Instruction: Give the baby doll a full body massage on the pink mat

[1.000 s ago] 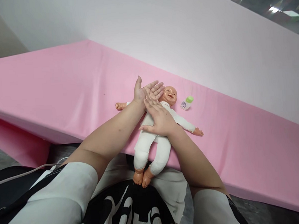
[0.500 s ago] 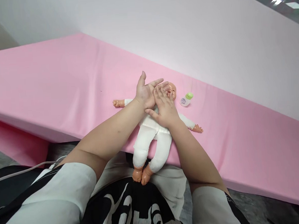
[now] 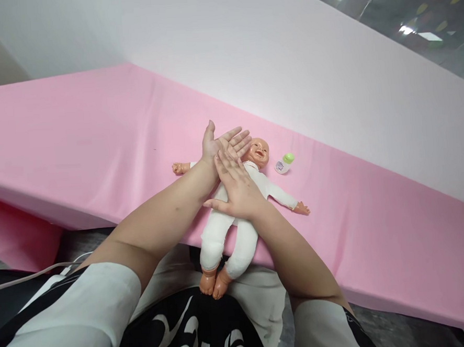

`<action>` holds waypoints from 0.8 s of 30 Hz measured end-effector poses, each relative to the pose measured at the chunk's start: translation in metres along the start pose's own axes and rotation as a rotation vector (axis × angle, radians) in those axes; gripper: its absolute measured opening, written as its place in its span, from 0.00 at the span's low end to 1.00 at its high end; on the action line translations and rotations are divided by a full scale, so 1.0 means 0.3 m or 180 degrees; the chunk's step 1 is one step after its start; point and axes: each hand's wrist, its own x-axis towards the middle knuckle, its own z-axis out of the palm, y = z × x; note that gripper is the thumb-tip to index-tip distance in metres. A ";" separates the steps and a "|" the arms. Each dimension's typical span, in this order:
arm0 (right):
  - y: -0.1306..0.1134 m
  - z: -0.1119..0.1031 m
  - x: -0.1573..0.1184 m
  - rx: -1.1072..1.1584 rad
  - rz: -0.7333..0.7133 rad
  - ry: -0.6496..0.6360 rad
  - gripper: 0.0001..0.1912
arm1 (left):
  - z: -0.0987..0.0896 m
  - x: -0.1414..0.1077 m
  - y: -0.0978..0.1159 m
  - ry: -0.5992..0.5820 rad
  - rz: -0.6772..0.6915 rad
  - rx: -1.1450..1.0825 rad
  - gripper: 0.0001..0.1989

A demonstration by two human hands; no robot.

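Note:
A baby doll [image 3: 229,247] in a white suit lies on its back, head away from me, feet hanging over the near table edge. Over its chest, my left hand [image 3: 227,145] is held palm up with the fingers stretched and the thumb apart. My right hand [image 3: 238,189] lies palm down, its fingertips resting on the left palm and its thumb spread to the left. Neither hand holds anything. Part of the doll's torso and one of its arms are hidden behind my hands and forearm. Right of the doll's head stands a small white bottle [image 3: 282,165] with a green cap.
The doll and bottle are on a pink-covered table [image 3: 377,227], which runs against a pale wall [image 3: 224,48]. A glass pane [image 3: 395,22] with reflections is at the upper right. A cable [image 3: 30,280] trails at the lower left.
My right hand has slid back along the left hand toward the wrist, uncovering the left fingers and the doll's face. The view has shifted slightly.

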 end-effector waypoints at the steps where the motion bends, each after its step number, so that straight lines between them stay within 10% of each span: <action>1: 0.006 -0.001 0.000 -0.0016 0.0032 0.0034 0.59 | 0.017 -0.009 -0.019 -0.0075 -0.0082 0.0012 0.42; 11: 0.103 -0.012 0.005 -0.0271 0.0794 -0.0031 0.52 | 0.039 -0.020 -0.032 0.0021 -0.0302 0.0015 0.45; 24: 0.083 -0.007 -0.004 0.0150 0.0212 0.0296 0.40 | -0.014 0.020 -0.004 0.0506 -0.0071 0.0265 0.39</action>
